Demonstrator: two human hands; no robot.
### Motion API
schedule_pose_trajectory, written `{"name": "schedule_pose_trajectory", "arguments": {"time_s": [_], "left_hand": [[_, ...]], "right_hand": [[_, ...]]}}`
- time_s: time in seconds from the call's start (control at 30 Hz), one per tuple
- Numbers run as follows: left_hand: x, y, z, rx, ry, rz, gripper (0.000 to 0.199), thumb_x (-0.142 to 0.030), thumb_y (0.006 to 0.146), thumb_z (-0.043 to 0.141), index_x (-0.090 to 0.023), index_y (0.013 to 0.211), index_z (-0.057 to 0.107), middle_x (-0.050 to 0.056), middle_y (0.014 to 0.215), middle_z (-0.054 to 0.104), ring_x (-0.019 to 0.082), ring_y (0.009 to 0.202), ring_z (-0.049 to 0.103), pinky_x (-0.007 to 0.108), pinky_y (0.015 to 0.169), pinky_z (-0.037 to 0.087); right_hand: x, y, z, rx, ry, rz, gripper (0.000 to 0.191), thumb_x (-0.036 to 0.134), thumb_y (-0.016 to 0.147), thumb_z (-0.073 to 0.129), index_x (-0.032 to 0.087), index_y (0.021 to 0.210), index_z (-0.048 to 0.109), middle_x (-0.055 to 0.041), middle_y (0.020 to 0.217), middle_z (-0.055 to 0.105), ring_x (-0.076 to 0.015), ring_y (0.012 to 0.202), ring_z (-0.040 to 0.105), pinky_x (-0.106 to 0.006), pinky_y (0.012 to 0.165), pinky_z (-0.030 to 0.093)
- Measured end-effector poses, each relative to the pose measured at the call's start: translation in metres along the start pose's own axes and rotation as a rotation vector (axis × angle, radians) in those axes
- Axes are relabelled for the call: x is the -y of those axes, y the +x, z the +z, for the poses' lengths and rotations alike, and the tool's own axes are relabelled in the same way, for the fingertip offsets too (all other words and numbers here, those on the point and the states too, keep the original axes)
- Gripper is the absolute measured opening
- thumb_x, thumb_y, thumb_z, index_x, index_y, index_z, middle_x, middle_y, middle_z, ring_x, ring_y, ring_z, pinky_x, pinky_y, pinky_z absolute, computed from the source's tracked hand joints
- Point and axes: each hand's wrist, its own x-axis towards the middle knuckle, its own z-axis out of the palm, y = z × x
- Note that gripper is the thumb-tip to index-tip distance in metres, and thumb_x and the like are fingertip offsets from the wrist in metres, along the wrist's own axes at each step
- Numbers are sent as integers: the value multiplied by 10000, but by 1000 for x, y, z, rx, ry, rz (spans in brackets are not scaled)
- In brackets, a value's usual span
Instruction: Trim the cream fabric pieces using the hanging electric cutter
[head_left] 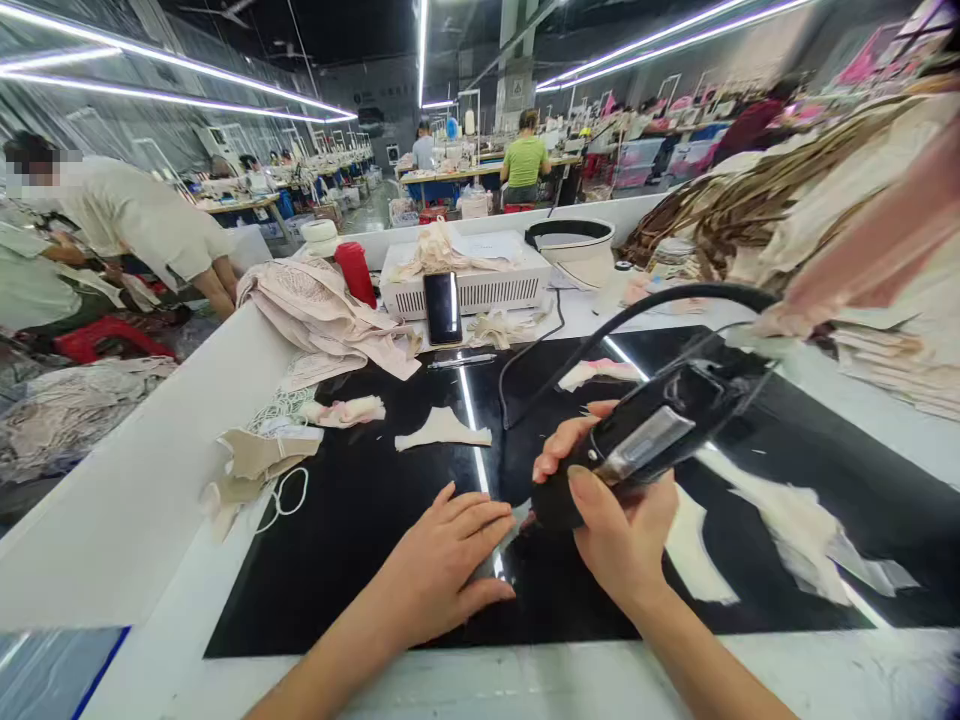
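Note:
My right hand (626,535) is wrapped round a black corded hand tool (649,435) with a silver plate on its side. The tool is tilted, its lower end close to the black mat (352,560). Lying flat on that mat, my left hand (454,550) has its fingers stretched towards the tool's lower end. A small pale, see-through piece (517,520) shows between the left fingertips and the tool; its kind is unclear. Just right of my right hand lies a cream fabric piece (697,550). Another cream cut piece (442,428) lies beyond my left hand.
A phone (442,308) leans against a white vented box (480,275). Pinkish fabric (330,310) is heaped at the left, near a red bottle (355,273). A thick black cable (660,295) arches from the tool. Stacked fabric (885,210) fills the right side. People work beyond.

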Motion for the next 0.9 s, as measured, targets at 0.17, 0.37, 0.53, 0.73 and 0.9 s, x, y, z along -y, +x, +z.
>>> {"name": "schedule_pose_trajectory", "arguments": {"time_s": [0.17, 0.37, 0.53, 0.73, 0.9], "left_hand": [[2, -3, 2, -8, -10, -3, 645, -452, 985, 650, -208, 1536, 420, 92, 1566, 503, 297, 1478, 420, 648, 1235, 264], [2, -4, 3, -30, -34, -5, 611, -426, 983, 658, -225, 1521, 452, 76, 1561, 512, 305, 1467, 437, 647, 1232, 270], [2, -5, 4, -44, -48, -1, 589, -432, 990, 645, -230, 1514, 467, 76, 1561, 515, 308, 1467, 441, 646, 1234, 264], [3, -4, 4, -52, -45, 8, 585, -432, 992, 642, -230, 1513, 468, 78, 1561, 514, 301, 1469, 438, 641, 1236, 257], [4, -5, 5, -51, -51, 7, 592, -435, 993, 639, -239, 1521, 456, 76, 1564, 510, 302, 1473, 433, 654, 1231, 257]], "right_hand": [[-1, 1, -1, 9, -23, -10, 333, 263, 913, 752, 308, 1195, 581, 39, 893, 652, -124, 685, 643, -280, 626, 550], [2, 12, -10, -49, -56, -74, 364, 273, 889, 776, 290, 1198, 586, 32, 889, 646, -133, 694, 636, -300, 655, 561], [2, 15, -14, -60, -55, -91, 350, 276, 892, 775, 282, 1186, 585, 33, 882, 649, -128, 688, 638, -292, 658, 564], [-3, 14, -14, -36, -57, -93, 374, 262, 891, 768, 285, 1210, 573, 29, 903, 649, -134, 698, 642, -306, 660, 557], [-5, 14, -16, -46, -88, -88, 347, 217, 911, 723, 297, 1211, 569, 30, 901, 650, -137, 702, 639, -306, 649, 547]]}}
